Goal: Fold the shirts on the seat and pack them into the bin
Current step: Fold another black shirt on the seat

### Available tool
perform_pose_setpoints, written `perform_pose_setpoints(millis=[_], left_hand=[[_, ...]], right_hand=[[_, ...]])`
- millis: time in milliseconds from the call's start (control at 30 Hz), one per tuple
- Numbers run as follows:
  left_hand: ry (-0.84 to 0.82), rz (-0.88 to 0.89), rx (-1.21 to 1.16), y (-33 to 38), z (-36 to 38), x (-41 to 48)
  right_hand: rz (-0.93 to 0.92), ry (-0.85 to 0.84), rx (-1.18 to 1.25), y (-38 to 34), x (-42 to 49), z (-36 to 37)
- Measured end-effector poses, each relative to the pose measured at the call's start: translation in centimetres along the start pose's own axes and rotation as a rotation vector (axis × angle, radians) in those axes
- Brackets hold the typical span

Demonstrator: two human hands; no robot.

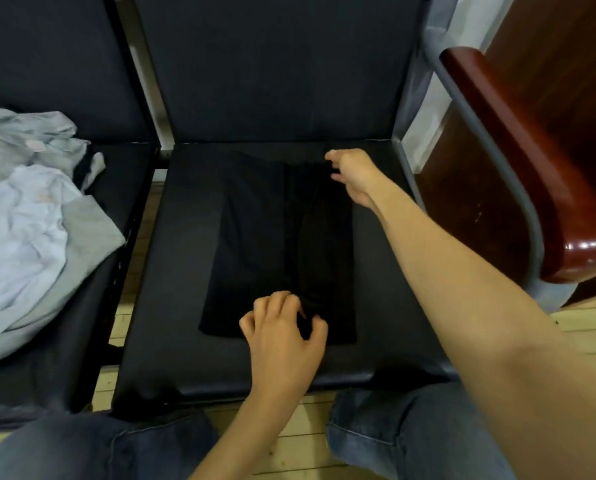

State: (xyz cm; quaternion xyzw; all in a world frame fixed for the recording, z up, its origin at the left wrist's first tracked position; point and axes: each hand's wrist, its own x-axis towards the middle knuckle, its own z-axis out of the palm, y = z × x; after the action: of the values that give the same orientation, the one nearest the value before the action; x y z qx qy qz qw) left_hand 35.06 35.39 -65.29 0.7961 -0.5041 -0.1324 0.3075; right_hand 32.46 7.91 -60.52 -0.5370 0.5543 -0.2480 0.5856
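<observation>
We see a black shirt [255, 244] lying flat on the middle seat [172, 271] of a row of dark padded chairs, already folded lengthwise into a narrow strip that runs from the front of the cushion toward the backrest. Our left hand [282, 334] sits at the near end of the strip, its fingers [272, 306] curled and pinching the hem. Our right hand [353, 174] reaches to the far end, near the backrest, and its fingers [332, 155] are closed on the top right corner of the cloth. Against the dark cushion, the edges of the garment are hard to make out.

On the neighbouring seat to the left lies a loose heap of light shirts [30, 209], grey and pale blue, crumpled and unfolded, well apart from the black one. To the right stands a glossy reddish wooden armrest [531, 168]. Below the seat's front edge we see our knees in blue jeans [393, 427] over a pale wooden floor [310, 424].
</observation>
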Motion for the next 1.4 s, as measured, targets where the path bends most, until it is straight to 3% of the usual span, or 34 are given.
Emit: perform_pose_setpoints(millis=[67, 167, 267, 367, 433, 533, 600, 667, 867, 967, 1067, 1200, 1400], left_hand=[[-0.057, -0.089, 0.062, -1.4, 0.0, -0.4], [-0.049, -0.168, -0.028, -2.0, -0.6, -1.0], [0.033, -0.049, -0.053, -1.9, -1.0, -1.0], [0.009, 0.159, 0.096, -1.9, -0.4, 0.0], [-0.002, 0.143, 0.146, -2.0, 0.1, 1.0], [-0.1, 0.098, 0.239, -2.5, 0.6, 2.1], [-0.171, 0.119, 0.325, -3.0, 1.0, 1.8], [-0.21, 0.13, 0.372, -3.5, 1.2, 1.3], [-0.331, 0.208, 0.399, -3.8, -0.2, 0.8], [-0.417, 0.257, 0.285, -5.1, -3.0, 2.0], [-0.327, 0.369, 0.35, -7.3, -6.4, 2.8], [-0.415, 0.53, 0.597, -9.6, -8.7, 2.5], [-0.201, 0.704, 0.606, -10.1, -8.6, 1.6]], right_hand=[[0.019, -0.132, -0.025, 0.2, -0.3, 2.3], [0.038, -0.291, 0.02, 1.6, -0.9, 4.1], [-0.06, -0.223, -0.017, 3.2, -1.7, 3.9], [-0.234, -0.055, -0.277, 4.9, -3.1, 2.8], [-0.344, 0.01, -0.432, 5.9, -4.4, 2.2], [-0.442, -0.033, -0.749, 7.4, -5.4, 1.7], [-0.434, -0.105, -1.075, 8.8, -5.4, 1.7], [-0.399, -0.14, -1.21, 9.6, -5.1, 1.7], [-0.366, -0.239, -1.243, 9.1, -6.5, 1.7], [-0.599, -0.233, -1.139, 9.6, -10.1, 1.1], [-0.913, -0.261, -0.979, 10.1, -14.5, -0.4], [-1.036, -0.312, -1.25, 12.0, -18.9, -2.0], [-1.036, -0.181, -1.531, 13.9, -20.3, -0.7]])
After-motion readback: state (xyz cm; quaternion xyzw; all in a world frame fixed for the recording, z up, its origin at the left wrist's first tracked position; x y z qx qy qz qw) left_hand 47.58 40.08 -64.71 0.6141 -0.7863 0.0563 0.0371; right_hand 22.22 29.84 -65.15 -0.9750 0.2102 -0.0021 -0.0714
